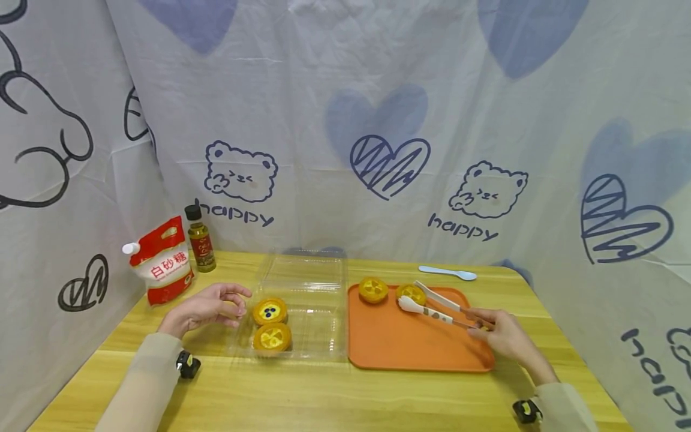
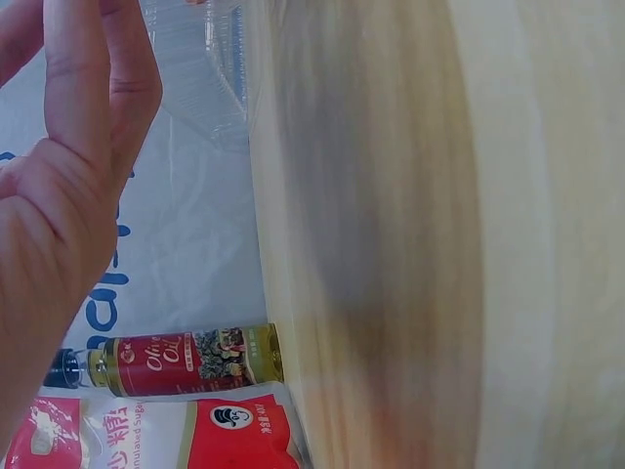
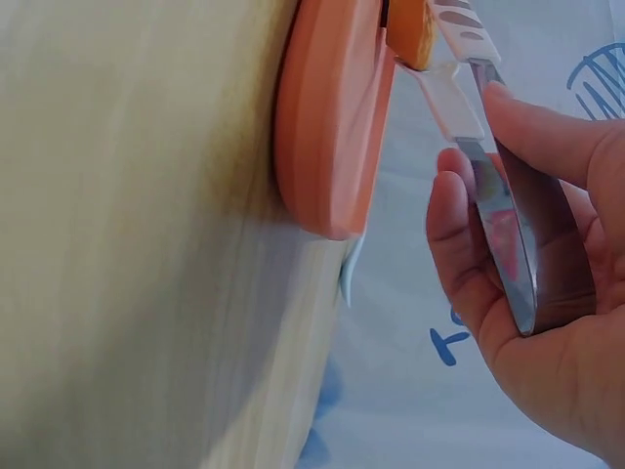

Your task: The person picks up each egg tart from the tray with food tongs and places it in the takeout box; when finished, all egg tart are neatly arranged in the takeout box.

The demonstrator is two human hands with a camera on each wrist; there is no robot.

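Observation:
My right hand (image 1: 507,337) holds metal tongs (image 3: 527,234) with pale tips, thumb on one arm and fingers on the other. The tongs' tips are spread on either side of an egg tart (image 1: 412,293) on the orange tray (image 1: 421,342); whether both touch it I cannot tell. Another egg tart (image 1: 373,290) sits at the tray's back left. My left hand (image 1: 213,306), fingers loosely bent and holding nothing, hovers left of a clear plastic container (image 1: 318,336) with its lid raised. Inside are a blueberry-topped tart (image 1: 270,311) and a yellow-topped tart (image 1: 272,338).
A red and white sugar bag (image 1: 164,264) and an olive oil bottle (image 1: 201,243) stand at the back left. Behind the tray lies a light blue spoon (image 1: 447,273). A printed curtain (image 1: 308,198) borders the wooden table (image 1: 302,402).

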